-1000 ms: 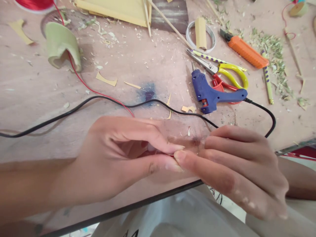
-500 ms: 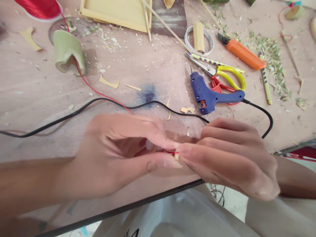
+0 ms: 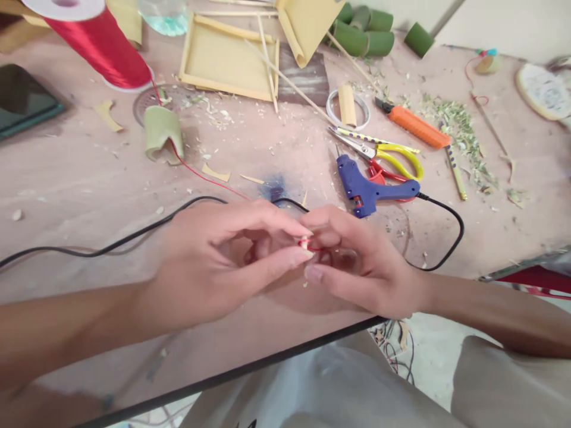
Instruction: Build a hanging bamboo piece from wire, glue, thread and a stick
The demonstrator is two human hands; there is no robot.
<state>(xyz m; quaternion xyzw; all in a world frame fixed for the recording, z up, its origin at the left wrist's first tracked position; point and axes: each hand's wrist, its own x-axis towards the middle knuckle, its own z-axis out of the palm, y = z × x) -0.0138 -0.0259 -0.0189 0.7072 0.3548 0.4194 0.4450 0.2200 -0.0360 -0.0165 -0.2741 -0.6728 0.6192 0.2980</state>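
Note:
Between thumb and index fingertip, my left hand [image 3: 223, 255] pinches a small pale stick end [image 3: 304, 242], wrapped with red thread [image 3: 314, 248]. My right hand [image 3: 370, 261] curves around from the right; its thumb is apart from its fingers, and its fingertips are close to the wrapped end. The thread reaches toward these fingers, and whether they touch it is unclear. Behind the hands, red thread runs from a large spool [image 3: 102, 47] through a notched bamboo piece [image 3: 163, 131] to my left hand. Most of the stick is hidden in my left palm.
A blue glue gun [image 3: 366, 184] with a black cord lies beyond my right hand. Scissors [image 3: 395, 163], an orange cutter [image 3: 419, 126], a tape roll [image 3: 366, 116] and shavings lie behind it. Farther back are a shallow yellowish tray [image 3: 190, 56], green bamboo pieces [image 3: 370, 35] and, left, a phone [image 3: 27, 101].
My right thumb has come away from the stick end, and the right hand has turned and opened around it. The view has shifted, showing more of the table's back.

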